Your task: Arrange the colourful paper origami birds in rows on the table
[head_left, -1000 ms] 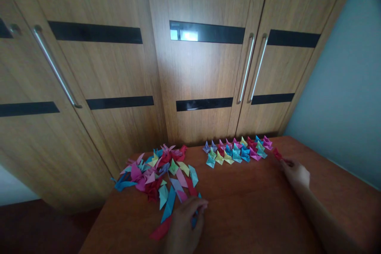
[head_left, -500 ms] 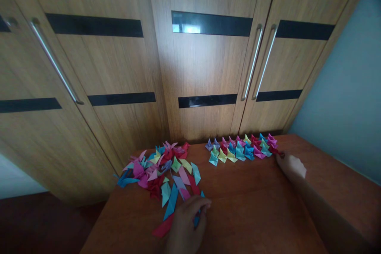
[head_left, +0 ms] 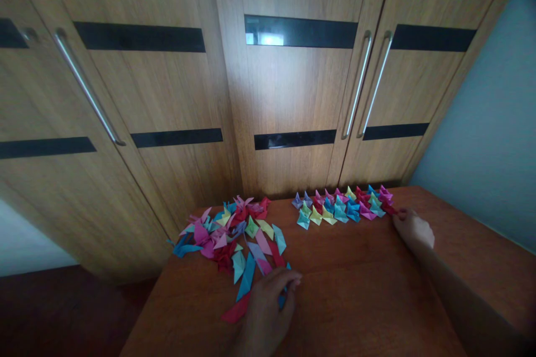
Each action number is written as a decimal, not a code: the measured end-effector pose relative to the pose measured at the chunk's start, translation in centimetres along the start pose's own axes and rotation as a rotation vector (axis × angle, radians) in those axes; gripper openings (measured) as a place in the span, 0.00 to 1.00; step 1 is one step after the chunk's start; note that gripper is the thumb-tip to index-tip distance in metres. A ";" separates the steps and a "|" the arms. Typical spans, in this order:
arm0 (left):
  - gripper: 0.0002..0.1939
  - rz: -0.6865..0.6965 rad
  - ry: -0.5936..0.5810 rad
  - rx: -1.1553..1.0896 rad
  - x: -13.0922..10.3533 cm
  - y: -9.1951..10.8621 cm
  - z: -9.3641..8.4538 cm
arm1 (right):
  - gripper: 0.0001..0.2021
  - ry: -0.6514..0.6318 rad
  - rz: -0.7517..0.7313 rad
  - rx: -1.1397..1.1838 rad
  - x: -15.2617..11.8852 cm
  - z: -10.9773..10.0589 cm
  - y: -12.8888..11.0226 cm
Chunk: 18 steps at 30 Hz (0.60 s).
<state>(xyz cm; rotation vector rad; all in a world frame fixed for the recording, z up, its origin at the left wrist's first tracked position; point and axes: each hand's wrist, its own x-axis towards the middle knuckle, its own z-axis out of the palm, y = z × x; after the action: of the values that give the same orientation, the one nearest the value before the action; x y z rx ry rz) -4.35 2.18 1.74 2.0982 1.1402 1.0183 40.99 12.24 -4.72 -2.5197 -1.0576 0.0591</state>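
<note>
My right hand [head_left: 414,230] is at the right end of two rows of folded origami pieces [head_left: 340,211]. Its fingertips are closed on a red origami piece [head_left: 388,209] at the end of the front row. My left hand [head_left: 270,304] rests low over the table, its thumb and fingertips drawn together. Through the gap between thumb and finger shows a blue folded paper strip [head_left: 282,299]; whether the fingers grip it or anything else is hidden. Just beyond this hand lies a loose heap of coloured folded paper [head_left: 226,234], with a red strip [head_left: 237,309] beside the wrist.
The brown wooden table [head_left: 343,290] stands close against a wooden wardrobe [head_left: 288,89] with long metal handles [head_left: 358,86] and black bands. A bluish wall [head_left: 481,139] rises on the right. Dark floor [head_left: 62,307] shows past the table's left edge.
The whole view has shifted slightly, so everything sits a little further right. Both hands keep nearly the same place and pose beside the paper pieces.
</note>
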 end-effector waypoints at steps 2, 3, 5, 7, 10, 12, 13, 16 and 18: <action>0.10 -0.005 -0.007 -0.002 0.0 0.0 0.0 | 0.25 -0.016 -0.003 0.001 0.1 0.0 0.0; 0.10 -0.007 -0.009 -0.003 0.0 0.0 -0.1 | 0.24 -0.023 -0.001 -0.002 0.1 0.0 0.0; 0.10 -0.006 -0.011 -0.004 0.0 -0.1 -0.1 | 0.24 -0.029 0.005 -0.009 0.2 0.1 0.1; 0.10 -0.005 -0.009 -0.003 0.0 -0.2 -0.2 | 0.24 -0.027 0.003 -0.010 0.3 0.3 0.3; 0.10 -0.011 0.000 -0.005 0.0 -0.3 -0.3 | 0.25 -0.009 -0.012 0.004 0.3 0.6 0.6; 0.10 -0.025 0.002 -0.006 0.0 -0.2 -0.4 | 0.25 0.006 -0.022 0.016 0.0 0.6 0.8; 0.11 -0.032 -0.001 -0.006 0.0 -0.2 -0.4 | 0.25 0.013 -0.023 0.019 -0.2 0.6 0.9; 0.11 -0.044 -0.010 0.002 0.0 0.0 -0.5 | 0.27 0.048 0.001 0.040 -0.8 0.4 0.9; 0.11 -0.045 -0.010 0.005 0.0 0.1 -0.5 | 0.28 0.070 0.043 0.057 -1.0 0.3 0.9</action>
<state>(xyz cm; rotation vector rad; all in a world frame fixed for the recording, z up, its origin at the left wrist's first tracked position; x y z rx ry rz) -4.73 2.20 2.08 2.0698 1.1803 0.9841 40.80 11.04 -5.45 -2.4746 -0.9610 0.0134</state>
